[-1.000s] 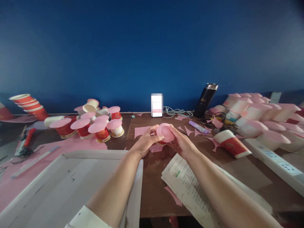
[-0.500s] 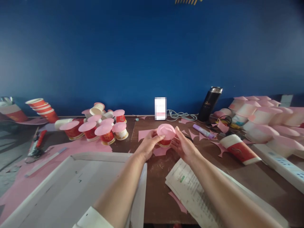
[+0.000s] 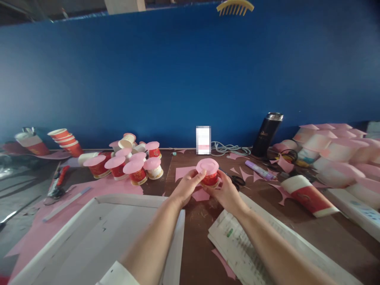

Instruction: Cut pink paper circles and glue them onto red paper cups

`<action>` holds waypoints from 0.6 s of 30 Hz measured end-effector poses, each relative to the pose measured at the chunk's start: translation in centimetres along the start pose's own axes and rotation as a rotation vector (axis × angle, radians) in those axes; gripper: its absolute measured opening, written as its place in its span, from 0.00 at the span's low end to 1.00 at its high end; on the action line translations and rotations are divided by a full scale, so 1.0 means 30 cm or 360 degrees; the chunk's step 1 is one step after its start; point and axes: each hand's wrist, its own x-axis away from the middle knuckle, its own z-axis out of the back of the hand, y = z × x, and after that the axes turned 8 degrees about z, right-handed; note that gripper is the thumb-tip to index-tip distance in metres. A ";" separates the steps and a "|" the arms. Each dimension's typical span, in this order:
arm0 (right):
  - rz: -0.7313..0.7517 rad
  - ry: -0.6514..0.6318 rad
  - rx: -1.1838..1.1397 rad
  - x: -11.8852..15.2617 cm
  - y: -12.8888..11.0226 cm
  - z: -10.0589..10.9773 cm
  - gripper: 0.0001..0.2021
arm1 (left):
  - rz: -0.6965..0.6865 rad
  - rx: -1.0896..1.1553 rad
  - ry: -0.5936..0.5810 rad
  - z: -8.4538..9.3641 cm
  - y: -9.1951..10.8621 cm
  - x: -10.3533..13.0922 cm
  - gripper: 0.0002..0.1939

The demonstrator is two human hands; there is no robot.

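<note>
Left of the black scissors on the table, my half-curled left hand, thumb at the edge of the pink paper disc, and right hand hold the red paper cup, where light, even pressure should steady the disc without denting the cup.
</note>
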 end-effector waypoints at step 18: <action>0.0033 -0.0070 0.0310 0.005 0.125 -0.045 0.36 | -0.0589 -0.0769 0.0713 0.041 0.000 -0.033 0.25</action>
